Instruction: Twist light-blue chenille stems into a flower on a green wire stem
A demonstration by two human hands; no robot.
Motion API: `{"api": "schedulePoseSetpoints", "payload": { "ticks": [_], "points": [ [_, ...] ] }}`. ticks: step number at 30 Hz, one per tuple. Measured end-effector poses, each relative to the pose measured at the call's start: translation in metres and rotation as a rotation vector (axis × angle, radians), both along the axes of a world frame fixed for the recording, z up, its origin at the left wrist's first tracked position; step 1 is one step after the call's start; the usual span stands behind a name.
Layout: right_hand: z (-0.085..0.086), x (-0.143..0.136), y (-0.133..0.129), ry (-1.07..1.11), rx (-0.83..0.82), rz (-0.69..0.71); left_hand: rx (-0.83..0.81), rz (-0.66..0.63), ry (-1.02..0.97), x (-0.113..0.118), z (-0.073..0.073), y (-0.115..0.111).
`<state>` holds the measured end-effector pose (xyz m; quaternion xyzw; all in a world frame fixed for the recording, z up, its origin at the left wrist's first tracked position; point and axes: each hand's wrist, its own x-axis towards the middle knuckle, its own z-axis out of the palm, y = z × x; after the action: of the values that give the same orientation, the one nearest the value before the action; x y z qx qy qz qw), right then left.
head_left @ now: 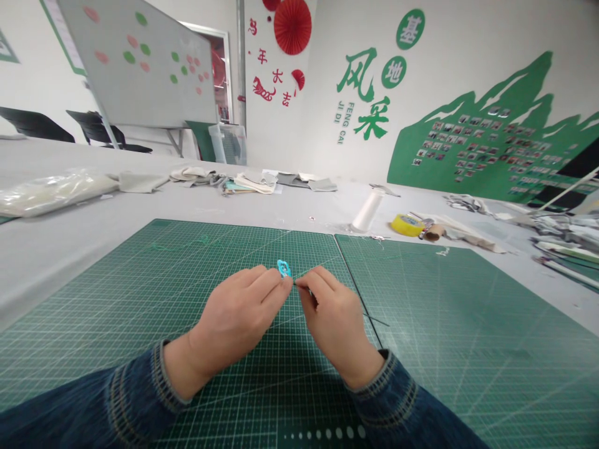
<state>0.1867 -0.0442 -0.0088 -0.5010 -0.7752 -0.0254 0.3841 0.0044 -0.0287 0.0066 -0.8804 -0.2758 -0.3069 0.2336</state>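
Observation:
Over the green cutting mat [154, 299], both of my hands meet near the middle. My left hand [243, 312] is closed, its thumb and fingertips pinching a small light-blue looped piece [283, 269] that pokes up above them. Close beside it, my right hand [334, 318] pinches a thin dark strand [294, 283], a short bit of which shows between the two hands. A thin dark length [377, 320] also sticks out to the right behind my right wrist; whether it is the same strand is hidden. The lower part of the blue piece is covered by my fingers.
A second cutting mat [468, 299] adjoins on the right. Green thread scraps [203, 239] lie at the back left. Beyond the mats are a white roll [367, 211], yellow tape [407, 225], folded fabrics [255, 183] and a plastic-wrapped bundle [56, 192]. More materials [568, 231] lie far right.

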Motion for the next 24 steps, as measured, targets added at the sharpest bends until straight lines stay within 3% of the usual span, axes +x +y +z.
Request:
{"api": "schedulePoseSetpoints", "payload": {
  "ticks": [5,9,16,24],
  "points": [
    [-0.001,0.0,0.001,-0.095,0.027,0.029,-0.005,0.02,0.023,-0.003,0.003,0.004],
    [-0.002,0.002,0.003,-0.209,0.045,0.056,-0.12,0.039,0.068,-0.007,0.005,0.008],
    [0.001,0.005,0.003,-0.228,-0.061,0.233,-0.505,-0.001,0.094,-0.019,0.018,0.022],
    [0.011,0.003,0.0,0.185,-0.321,0.522,-1.074,-0.246,-0.12,-0.034,0.023,0.043]
  ]
}}
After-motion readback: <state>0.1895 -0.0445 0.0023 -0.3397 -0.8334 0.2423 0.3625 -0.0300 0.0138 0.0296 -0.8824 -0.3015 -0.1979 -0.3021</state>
